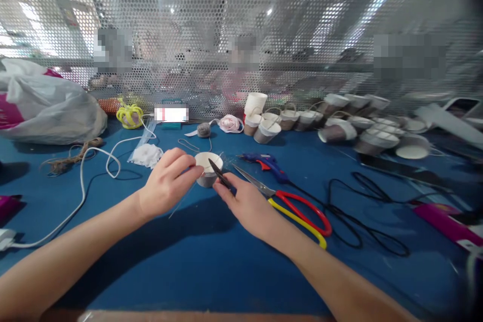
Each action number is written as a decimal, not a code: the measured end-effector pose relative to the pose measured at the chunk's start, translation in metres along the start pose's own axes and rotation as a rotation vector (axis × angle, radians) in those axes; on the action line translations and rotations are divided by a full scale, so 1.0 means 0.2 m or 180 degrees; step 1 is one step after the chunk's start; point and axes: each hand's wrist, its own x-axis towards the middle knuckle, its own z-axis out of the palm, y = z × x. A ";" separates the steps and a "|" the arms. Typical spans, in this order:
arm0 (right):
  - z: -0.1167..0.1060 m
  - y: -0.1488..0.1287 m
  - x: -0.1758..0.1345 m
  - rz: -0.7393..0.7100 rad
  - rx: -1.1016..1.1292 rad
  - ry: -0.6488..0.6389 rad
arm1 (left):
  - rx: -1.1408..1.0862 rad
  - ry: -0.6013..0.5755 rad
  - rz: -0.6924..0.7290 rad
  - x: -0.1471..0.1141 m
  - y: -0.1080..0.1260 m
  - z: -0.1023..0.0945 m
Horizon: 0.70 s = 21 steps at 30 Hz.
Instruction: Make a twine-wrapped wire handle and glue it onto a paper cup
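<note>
A small paper cup (206, 179) with a white inside and a grey-wrapped outside stands between my hands on the blue table. My left hand (168, 183) is closed, its thumb and fingertips pinched at the cup's left rim; whether a thin strand is also caught there I cannot tell. In my right hand (251, 206) is a black pointed tool (216, 168), its tip over the cup's opening and its kind unclear. Those fingers are wrapped round its lower end, beside the cup's right side. Fine clear strands show near the cup and below my left fingers.
Right of the cup lie large scissors (298, 211) with red and yellow handles and a blue glue gun (264, 163) with a black cable. Several handled cups (267, 131) stand behind. White pieces (147, 155), grey yarn (204, 130) and a white cable (83, 186) lie leftward.
</note>
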 end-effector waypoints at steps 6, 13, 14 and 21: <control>0.02 0.01 0.02 -0.0127 -0.0117 0.0498 | -0.2801 -0.0147 -0.3179 0.04 0.07 0.04; 0.01 0.01 0.01 -0.0186 0.0141 0.0232 | -0.5070 -0.0022 -0.4907 0.04 0.09 0.05; 0.01 0.01 0.01 -0.0218 0.0218 0.0140 | -0.4995 0.0007 -0.4867 0.04 0.09 0.05; 0.02 0.01 0.00 -0.0348 0.0258 0.0149 | -0.4784 -0.0285 -0.4612 0.05 0.12 0.04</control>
